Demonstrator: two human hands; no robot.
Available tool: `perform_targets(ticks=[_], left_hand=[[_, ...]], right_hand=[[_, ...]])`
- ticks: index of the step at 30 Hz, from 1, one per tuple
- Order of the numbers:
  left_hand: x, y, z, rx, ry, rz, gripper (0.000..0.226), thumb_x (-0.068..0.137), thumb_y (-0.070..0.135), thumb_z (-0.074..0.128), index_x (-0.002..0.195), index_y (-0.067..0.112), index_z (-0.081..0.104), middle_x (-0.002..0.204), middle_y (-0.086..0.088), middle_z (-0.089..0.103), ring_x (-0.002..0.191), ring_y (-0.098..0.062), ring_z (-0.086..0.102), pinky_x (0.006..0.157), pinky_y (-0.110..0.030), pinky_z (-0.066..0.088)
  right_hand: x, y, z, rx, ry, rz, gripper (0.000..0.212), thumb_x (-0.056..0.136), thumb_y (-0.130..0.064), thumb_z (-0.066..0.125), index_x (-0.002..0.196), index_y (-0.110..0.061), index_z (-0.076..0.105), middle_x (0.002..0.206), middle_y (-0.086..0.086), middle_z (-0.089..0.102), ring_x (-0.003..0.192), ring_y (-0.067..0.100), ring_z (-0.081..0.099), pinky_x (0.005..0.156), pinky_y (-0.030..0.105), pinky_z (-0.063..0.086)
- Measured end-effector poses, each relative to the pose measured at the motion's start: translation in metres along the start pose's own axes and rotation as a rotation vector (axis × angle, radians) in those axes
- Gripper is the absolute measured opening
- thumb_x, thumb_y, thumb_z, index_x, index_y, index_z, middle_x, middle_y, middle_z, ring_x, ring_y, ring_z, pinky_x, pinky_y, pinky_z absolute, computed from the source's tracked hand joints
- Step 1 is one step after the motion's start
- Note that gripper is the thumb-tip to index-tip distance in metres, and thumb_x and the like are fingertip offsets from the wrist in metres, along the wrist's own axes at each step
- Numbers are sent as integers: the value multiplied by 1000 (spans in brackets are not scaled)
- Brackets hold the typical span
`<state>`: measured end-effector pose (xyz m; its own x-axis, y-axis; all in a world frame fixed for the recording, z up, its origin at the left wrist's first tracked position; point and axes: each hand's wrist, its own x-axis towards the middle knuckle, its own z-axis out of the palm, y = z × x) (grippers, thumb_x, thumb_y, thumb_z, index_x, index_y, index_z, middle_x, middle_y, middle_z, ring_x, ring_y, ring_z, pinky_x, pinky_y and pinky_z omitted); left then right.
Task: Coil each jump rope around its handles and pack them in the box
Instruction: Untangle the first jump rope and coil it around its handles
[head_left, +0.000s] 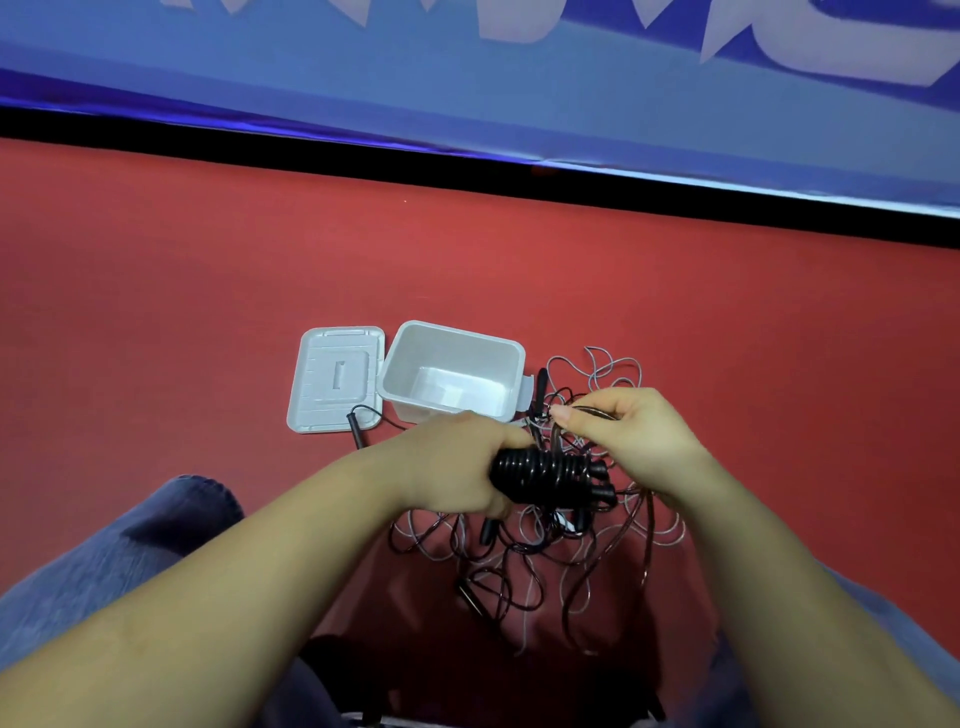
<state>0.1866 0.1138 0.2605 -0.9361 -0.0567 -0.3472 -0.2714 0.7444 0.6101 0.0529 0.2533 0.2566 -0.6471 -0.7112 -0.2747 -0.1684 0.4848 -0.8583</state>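
My left hand (457, 467) grips a pair of black handles with a dark jump rope (545, 470) wound in several turns around them. My right hand (634, 436) pinches the loose end of that rope just above and to the right of the coil. Beneath both hands a tangle of other jump ropes (550, 561), dark and grey, lies on the red floor with several black handles in it. Behind the hands stands the white plastic box (511, 353), open with nothing inside.
The box's white lid (337, 379) lies flat to the left of the box, with one black handle (356, 428) at its near edge. Red floor (182, 312) stretches all around. A blue banner wall (467, 93) stands behind. My knees in blue jeans (130, 545) frame the tangle.
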Motion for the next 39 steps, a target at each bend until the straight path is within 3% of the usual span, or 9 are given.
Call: perform_targets(ticks=[6,7,10,13,18,21,30,35,39], left_hand=[[-8,7,-8,-233,64,66,24,69,17,80,83,24,63,67,9,58,61,-5,52,59,-24,42],[-8,7,-9,-306,76,62,24,68,16,82,79,24,63,64,12,56,58,-2,50,56,-20,39],[-6,5,-12,-536,126,39,26,67,13,84,72,25,61,59,14,52,55,-3,49,55,-18,37],[-3,4,-13,-672,180,-39,24,68,15,84,75,16,61,59,2,51,51,-13,44,49,-21,34],[3,-3,-17,-816,259,-176,21,73,16,79,64,21,61,53,-2,48,42,-13,38,42,-19,32],[5,-5,-16,-765,261,-219,24,72,19,80,58,23,61,41,10,45,37,-8,37,42,-17,29],[12,-24,-15,-621,358,-350,23,68,23,83,65,22,60,51,7,54,40,-8,42,48,-21,33],[13,-31,-12,-482,319,-388,23,69,26,83,74,21,61,55,5,53,47,-11,45,50,-22,35],[15,-33,-6,-391,174,-457,26,68,24,83,79,18,60,60,1,55,45,-13,45,46,-19,36]], right_hand=[[-3,0,4,584,-262,272,15,74,-20,64,82,-8,67,62,3,66,48,11,59,45,19,48],[-3,0,6,617,-256,295,10,81,-16,60,75,-8,64,57,1,61,44,10,54,42,18,43],[2,4,13,635,-179,348,36,93,4,32,64,-12,43,43,-6,39,34,2,27,32,13,20],[5,2,18,527,-166,295,38,95,1,29,61,-15,34,42,-9,31,34,1,20,33,13,15],[3,-4,19,382,-216,206,24,101,-20,36,80,-11,45,46,-8,34,35,3,23,33,16,25],[2,-3,17,181,-244,151,31,101,-24,36,84,-11,58,49,-8,34,34,3,27,36,18,34],[-4,-4,-4,-183,-260,122,35,97,-34,45,66,-19,53,51,-7,35,40,8,36,52,29,43],[-11,-15,-10,-395,-243,13,38,92,-37,53,63,-15,44,54,-4,33,49,12,36,54,27,33],[-13,-15,-9,-414,-192,-110,29,89,-33,59,69,-13,52,56,-7,37,53,10,34,54,26,30]])
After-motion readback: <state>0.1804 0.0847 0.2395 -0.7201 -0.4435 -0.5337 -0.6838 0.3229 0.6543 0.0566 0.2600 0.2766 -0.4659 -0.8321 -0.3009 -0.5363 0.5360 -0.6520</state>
